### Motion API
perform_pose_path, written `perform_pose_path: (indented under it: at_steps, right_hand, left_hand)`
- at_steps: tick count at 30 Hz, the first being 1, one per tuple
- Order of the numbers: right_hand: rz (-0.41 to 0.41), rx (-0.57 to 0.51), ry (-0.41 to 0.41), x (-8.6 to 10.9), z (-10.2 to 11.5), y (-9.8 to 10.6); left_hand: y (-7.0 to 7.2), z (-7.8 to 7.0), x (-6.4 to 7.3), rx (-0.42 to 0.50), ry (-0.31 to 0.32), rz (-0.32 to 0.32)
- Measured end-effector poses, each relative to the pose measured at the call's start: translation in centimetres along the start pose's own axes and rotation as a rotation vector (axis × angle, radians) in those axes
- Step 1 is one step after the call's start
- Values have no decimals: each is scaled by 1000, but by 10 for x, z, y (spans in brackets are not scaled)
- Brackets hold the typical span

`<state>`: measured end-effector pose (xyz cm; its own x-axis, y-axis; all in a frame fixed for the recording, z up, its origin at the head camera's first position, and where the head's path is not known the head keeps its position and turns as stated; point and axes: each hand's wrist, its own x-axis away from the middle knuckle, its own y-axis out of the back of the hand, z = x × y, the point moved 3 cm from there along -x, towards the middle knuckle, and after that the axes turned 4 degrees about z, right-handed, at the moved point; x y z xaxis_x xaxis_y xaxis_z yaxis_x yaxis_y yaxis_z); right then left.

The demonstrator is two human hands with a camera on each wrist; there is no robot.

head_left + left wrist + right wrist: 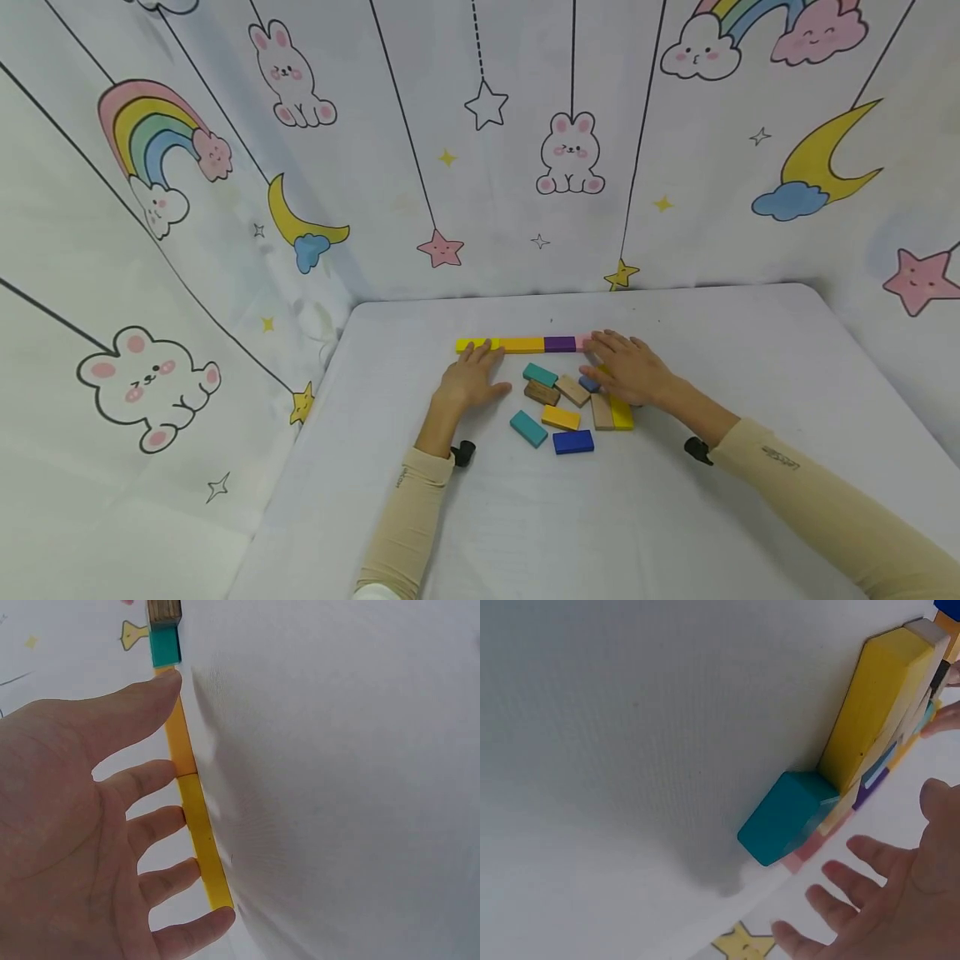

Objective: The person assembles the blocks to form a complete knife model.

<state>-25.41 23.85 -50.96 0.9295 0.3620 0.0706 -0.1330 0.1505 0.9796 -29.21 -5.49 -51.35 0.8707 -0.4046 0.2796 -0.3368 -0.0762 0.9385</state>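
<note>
Toy blocks form a straight row: yellow, orange, purple and pink. My left hand lies at the row's left end; in the left wrist view its spread fingertips meet the yellow and orange blocks' near side. Over the right end my right hand reaches with extended fingers, partly covering the pink block and a yellow block. In the right wrist view those fingers are spread and grip nothing; whether they touch the pink block is unclear. A teal block shows there.
Several loose blocks lie in front of the row between my hands, among them a brown one, a teal one and a dark blue one. A patterned curtain rises behind the white table.
</note>
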Motion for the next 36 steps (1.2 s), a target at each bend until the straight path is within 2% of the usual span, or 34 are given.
perform_pose_path:
  at_steps: [8, 14, 21, 27, 32, 36]
  right_hand:
    - [-33, 2, 15, 11, -2, 4]
    - [-37, -22, 72, 27, -5, 5]
    - [-23, -74, 138, 38, -7, 9]
    - [-10, -100, 159, 45, -11, 6]
    - [-13, -93, 177, 50, -17, 5]
    - [-28, -48, 183, 56, -21, 8]
  left_hand:
    - [0, 2, -2, -1, -1, 2]
    - [-2, 4, -6, 3, 1, 19]
    - [5, -1, 4, 23, -16, -28]
    - [5, -1, 5, 29, -20, -23]
    - [4, -1, 4, 28, -25, -25]
    - [4, -2, 4, 21, -27, -27]
